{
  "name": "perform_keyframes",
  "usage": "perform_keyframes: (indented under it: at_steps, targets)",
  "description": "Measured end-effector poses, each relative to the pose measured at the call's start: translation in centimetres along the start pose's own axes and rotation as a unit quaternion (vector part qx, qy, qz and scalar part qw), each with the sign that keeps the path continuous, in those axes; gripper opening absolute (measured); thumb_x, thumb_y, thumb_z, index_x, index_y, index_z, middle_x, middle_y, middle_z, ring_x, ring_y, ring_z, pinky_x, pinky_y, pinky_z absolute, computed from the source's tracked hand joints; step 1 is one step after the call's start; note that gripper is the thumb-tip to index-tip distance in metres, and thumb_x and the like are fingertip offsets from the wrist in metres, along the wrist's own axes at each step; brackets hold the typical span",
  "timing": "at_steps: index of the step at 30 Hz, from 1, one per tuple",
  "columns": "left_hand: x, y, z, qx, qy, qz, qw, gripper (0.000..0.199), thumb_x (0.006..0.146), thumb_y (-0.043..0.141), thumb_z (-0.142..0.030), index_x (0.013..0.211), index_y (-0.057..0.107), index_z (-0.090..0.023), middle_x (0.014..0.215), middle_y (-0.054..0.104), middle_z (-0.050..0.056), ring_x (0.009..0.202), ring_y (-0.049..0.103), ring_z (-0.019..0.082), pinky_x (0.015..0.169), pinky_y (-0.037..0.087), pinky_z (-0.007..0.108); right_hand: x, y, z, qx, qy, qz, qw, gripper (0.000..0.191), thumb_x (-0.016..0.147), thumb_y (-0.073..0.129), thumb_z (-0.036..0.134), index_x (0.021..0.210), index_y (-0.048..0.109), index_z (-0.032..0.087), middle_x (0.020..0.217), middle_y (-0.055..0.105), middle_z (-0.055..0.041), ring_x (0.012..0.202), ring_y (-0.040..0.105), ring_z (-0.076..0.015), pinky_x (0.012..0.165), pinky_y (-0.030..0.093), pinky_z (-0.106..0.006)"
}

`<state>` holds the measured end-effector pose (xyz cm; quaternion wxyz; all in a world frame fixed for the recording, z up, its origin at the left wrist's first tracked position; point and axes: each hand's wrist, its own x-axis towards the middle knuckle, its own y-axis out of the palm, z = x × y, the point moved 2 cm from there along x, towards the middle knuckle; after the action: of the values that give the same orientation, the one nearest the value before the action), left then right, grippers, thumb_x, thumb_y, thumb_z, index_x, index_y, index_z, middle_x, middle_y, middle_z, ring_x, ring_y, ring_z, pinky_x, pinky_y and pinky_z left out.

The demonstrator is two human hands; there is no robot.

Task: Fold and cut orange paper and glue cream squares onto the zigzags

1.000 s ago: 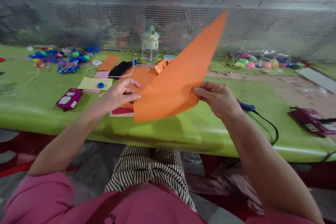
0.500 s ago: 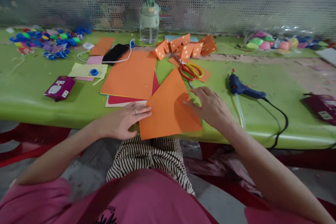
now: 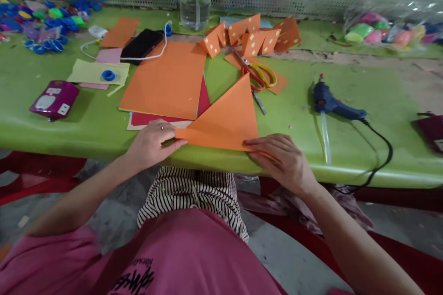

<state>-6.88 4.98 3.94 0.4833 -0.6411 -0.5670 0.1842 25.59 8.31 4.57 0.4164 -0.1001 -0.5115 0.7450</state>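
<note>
A sheet of orange paper (image 3: pixel 224 122) lies at the table's front edge, one corner pointing away from me. My left hand (image 3: pixel 152 143) is closed on its left corner, thumb in front and fingers behind. At the right corner, my right hand (image 3: pixel 284 159) pinches the paper between thumb and fingers. Beyond the sheet, a stack of coloured paper (image 3: pixel 166 83) with orange on top lies to the left. Scissors with red and yellow handles (image 3: pixel 263 76) lie just past the sheet's far corner, with a small metal blade or tip (image 3: pixel 259 103) showing below them.
A blue glue gun (image 3: pixel 337 103) with its cord lies on the right. Purple power sockets (image 3: pixel 55 100) sit on the left. Folded dotted orange strips (image 3: pixel 252 37), a phone (image 3: pixel 142 46), a water bottle (image 3: pixel 195 0) and colourful plastic pieces (image 3: pixel 51 18) stand farther back.
Both hands have gone from lying on the orange paper to gripping its left and right corners. The near edge now looks raised or folded, and the view has tilted down.
</note>
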Motion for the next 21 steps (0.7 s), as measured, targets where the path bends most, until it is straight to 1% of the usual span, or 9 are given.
perform_keyframes:
  at_steps: [2, 5, 7, 8, 11, 14, 16, 19, 21]
  targets:
    - [0.0, -0.3, -0.1, -0.014, -0.051, 0.002, 0.999, 0.032, 0.092, 0.058, -0.044, 0.071, 0.068, -0.023, 0.073, 0.071, 0.004, 0.076, 0.064, 0.02, 0.075, 0.051, 0.033, 0.9, 0.1, 0.0, 0.037, 0.079, -0.032, 0.996, 0.025, 0.096, 0.057, 0.045, 0.097, 0.075, 0.028, 0.095, 0.079, -0.0061, 0.088, 0.072, -0.0265, 0.084, 0.052, -0.044]
    - [0.2, -0.4, -0.3, -0.027, -0.112, -0.013, 0.993, 0.029, 0.089, 0.059, -0.044, 0.071, 0.065, -0.022, 0.073, 0.07, 0.004, 0.073, 0.061, 0.019, 0.071, 0.048, 0.031, 1.8, 0.5, -0.4, 0.052, 0.205, -0.065, 0.975, 0.035, 0.093, 0.058, 0.057, 0.089, 0.074, 0.026, 0.081, 0.074, -0.0065, 0.074, 0.068, -0.026, 0.067, 0.05, -0.04]
    - [0.4, -0.4, -0.3, -0.034, -0.149, -0.033, 0.988, 0.025, 0.088, 0.06, -0.043, 0.075, 0.065, -0.021, 0.073, 0.069, 0.003, 0.07, 0.06, 0.018, 0.068, 0.045, 0.029, 2.3, 0.8, -0.9, 0.054, 0.253, -0.071, 0.963, 0.04, 0.092, 0.058, 0.061, 0.091, 0.074, 0.025, 0.079, 0.072, -0.0067, 0.071, 0.066, -0.0258, 0.062, 0.048, -0.038]
    - [0.4, -0.3, -0.3, -0.04, -0.164, -0.043, 0.985, 0.024, 0.087, 0.061, -0.042, 0.077, 0.064, -0.021, 0.072, 0.068, 0.003, 0.069, 0.059, 0.017, 0.066, 0.044, 0.028, 2.6, 0.9, -1.1, 0.056, 0.259, -0.072, 0.962, 0.041, 0.091, 0.058, 0.062, 0.093, 0.074, 0.025, 0.08, 0.072, -0.0069, 0.073, 0.066, -0.0262, 0.063, 0.049, -0.039]
    - [0.7, -0.2, 0.3, -0.064, -0.195, -0.065, 0.977, 0.023, 0.088, 0.06, -0.043, 0.082, 0.063, -0.021, 0.071, 0.066, 0.002, 0.065, 0.059, 0.016, 0.061, 0.041, 0.027, 3.7, 0.9, -1.8, 0.046, 0.209, -0.063, 0.975, 0.042, 0.088, 0.064, 0.062, 0.105, 0.073, 0.025, 0.093, 0.074, -0.0079, 0.092, 0.068, -0.0299, 0.078, 0.054, -0.043]
    - [0.7, -0.3, 1.1, -0.084, -0.197, -0.06, 0.975, 0.026, 0.09, 0.058, -0.046, 0.089, 0.065, -0.021, 0.074, 0.069, 0.003, 0.066, 0.062, 0.017, 0.06, 0.043, 0.028, 4.6, 0.5, -2.3, 0.019, 0.101, -0.047, 0.994, 0.043, 0.085, 0.069, 0.058, 0.115, 0.072, 0.028, 0.117, 0.074, -0.0084, 0.12, 0.062, -0.0344, 0.101, 0.05, -0.052]
    - [0.5, -0.6, 1.5, -0.093, -0.139, -0.031, 0.985, 0.025, 0.091, 0.058, -0.043, 0.095, 0.067, -0.02, 0.085, 0.073, 0.006, 0.078, 0.067, 0.02, 0.069, 0.049, 0.029, 4.8, 0.0, -2.7, 0.022, 0.031, 0.004, 0.999, 0.036, 0.09, 0.065, 0.05, 0.119, 0.072, 0.032, 0.128, 0.072, -0.0053, 0.133, 0.055, -0.0334, 0.112, 0.043, -0.056]
    - [-0.1, -0.9, 2.0, -0.098, 0.019, 0.052, 0.994, 0.025, 0.088, 0.059, -0.028, 0.11, 0.068, -0.02, 0.113, 0.076, 0.009, 0.107, 0.069, 0.023, 0.093, 0.052, 0.035, 4.9, -1.3, -3.3, 0.034, -0.028, 0.102, 0.994, 0.032, 0.097, 0.052, 0.034, 0.12, 0.073, 0.037, 0.127, 0.073, -0.0001, 0.138, 0.054, -0.0277, 0.117, 0.041, -0.054]
    - [-0.5, -0.9, 2.2, -0.082, 0.079, 0.084, 0.99, 0.029, 0.088, 0.054, -0.017, 0.112, 0.069, -0.022, 0.125, 0.074, 0.007, 0.12, 0.066, 0.022, 0.104, 0.05, 0.038, 5.2, -2.5, -3.7, 0.017, -0.033, 0.081, 0.996, 0.037, 0.099, 0.045, 0.026, 0.121, 0.073, 0.036, 0.127, 0.074, 0.0, 0.136, 0.057, -0.0253, 0.115, 0.045, -0.052]
